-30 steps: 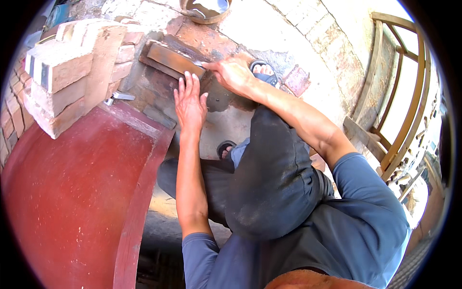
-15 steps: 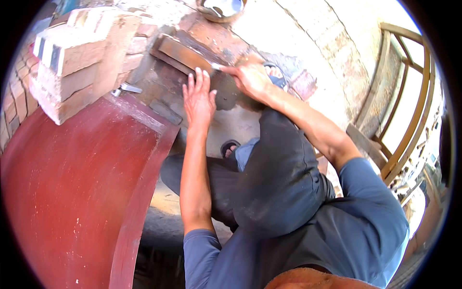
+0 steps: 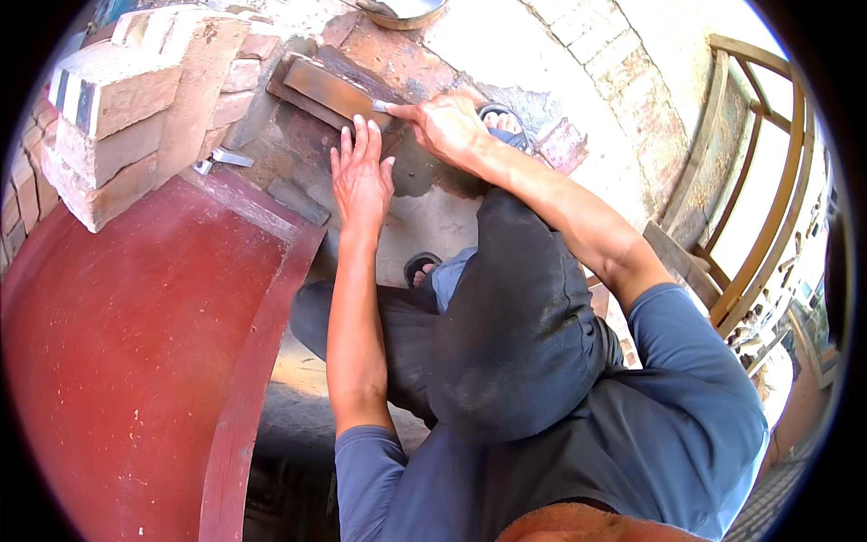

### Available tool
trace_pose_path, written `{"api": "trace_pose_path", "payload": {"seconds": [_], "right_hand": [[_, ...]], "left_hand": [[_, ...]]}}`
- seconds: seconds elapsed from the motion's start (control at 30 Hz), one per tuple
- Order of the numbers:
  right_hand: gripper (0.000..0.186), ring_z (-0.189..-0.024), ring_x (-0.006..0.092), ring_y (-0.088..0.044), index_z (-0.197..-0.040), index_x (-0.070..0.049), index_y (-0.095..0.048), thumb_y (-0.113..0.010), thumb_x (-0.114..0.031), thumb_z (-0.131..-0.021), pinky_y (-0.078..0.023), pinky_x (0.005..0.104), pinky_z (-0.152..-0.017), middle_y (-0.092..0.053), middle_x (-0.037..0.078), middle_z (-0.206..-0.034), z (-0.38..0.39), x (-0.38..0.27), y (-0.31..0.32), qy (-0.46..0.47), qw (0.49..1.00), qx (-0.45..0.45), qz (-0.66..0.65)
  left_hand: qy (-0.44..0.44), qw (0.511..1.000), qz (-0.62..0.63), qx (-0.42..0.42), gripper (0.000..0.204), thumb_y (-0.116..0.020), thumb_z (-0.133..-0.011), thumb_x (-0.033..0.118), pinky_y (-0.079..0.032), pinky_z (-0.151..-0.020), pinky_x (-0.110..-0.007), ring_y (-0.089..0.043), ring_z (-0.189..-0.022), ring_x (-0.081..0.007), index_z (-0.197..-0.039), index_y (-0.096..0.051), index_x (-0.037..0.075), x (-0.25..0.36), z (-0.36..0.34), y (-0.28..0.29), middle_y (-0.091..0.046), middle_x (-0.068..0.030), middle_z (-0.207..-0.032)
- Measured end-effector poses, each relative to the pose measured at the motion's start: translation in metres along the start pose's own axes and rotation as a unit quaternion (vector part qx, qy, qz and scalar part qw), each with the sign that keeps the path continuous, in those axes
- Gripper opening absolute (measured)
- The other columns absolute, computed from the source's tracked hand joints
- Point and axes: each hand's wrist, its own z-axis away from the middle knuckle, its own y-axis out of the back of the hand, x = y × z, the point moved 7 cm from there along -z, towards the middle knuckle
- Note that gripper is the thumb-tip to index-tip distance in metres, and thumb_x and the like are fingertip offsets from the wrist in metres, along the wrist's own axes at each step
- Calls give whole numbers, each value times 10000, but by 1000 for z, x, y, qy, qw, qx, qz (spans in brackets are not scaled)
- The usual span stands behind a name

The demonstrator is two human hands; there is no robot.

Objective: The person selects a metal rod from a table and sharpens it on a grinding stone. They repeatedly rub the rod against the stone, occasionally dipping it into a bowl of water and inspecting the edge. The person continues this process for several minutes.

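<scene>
1. Head view: my right hand (image 3: 447, 131) curls its fingers around a pale tool (image 3: 381, 106) at the end of the brown block (image 3: 330, 88), right of the stacked bricks (image 3: 135, 99).
2. My left hand (image 3: 363, 194) lies flat, fingers slightly spread, beside it.
3. Since earlier, the bowl (image 3: 402, 22) sits more cropped.

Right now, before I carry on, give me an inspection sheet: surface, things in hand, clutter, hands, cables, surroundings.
Surface: brick and concrete ground, with a dark, wet-looking patch beside the block.
Things in hand: brown rectangular block, lying slantwise; thin pale tool at its near end, mostly hidden by the fingers.
Clutter: round bowl cut off by the upper edge; small silver metal piece near the red panel.
Hands: right hand grips the tool; left hand open, fingertips at the block's edge, contact unclear.
Cables: nothing seen.
Surroundings: stacked bricks and red panel at left; wooden frame at right.
</scene>
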Motion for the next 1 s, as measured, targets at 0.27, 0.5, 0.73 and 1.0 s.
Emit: {"api": "trace_pose_path", "payload": {"seconds": [0.27, 0.5, 0.73, 1.0], "right_hand": [[491, -756, 378, -757, -1354, -154, -763, -583, -98, -900, -605, 497, -700, -743, 233, -813, -5, -1, 3, -6, 1000, -4, -4], [502, -733, 366, -756, -1353, -170, -768, -592, -95, -889, -597, 505, -696, -732, 222, -779, 10, 5, -1, -15, 999, -27, 32], [500, -727, 376, -749, -1368, -155, -755, -577, -92, -904, -601, 488, -695, -735, 229, -783, 23, 2, 7, -46, 998, -42, -7], [511, -721, 374, -749, -1365, -163, -756, -602, -103, -882, -598, 483, -678, -735, 229, -782, 18, -1, 7, -37, 998, -57, 6]], "left_hand": [[7, 1000, -2, 11, 675, -718, -985, 227, -316, -1279, -593, -402, -1561, -401, -1610, -488, 115, -4, -4, 1, -411, -125, -1718], [5, 1000, -12, 2, 662, -718, -985, 218, -318, -1277, -594, -401, -1563, -397, -1600, -497, 114, -1, -4, 1, -409, -122, -1716], [17, 1000, -4, -15, 667, -713, -990, 214, -307, -1282, -585, -383, -1573, -402, -1608, -487, 109, -2, -5, 3, -402, -134, -1720], [25, 1000, -1, -18, 652, -700, -994, 205, -313, -1280, -591, -404, -1561, -392, -1606, -490, 121, -5, 2, -3, -400, -97, -1727]]}}
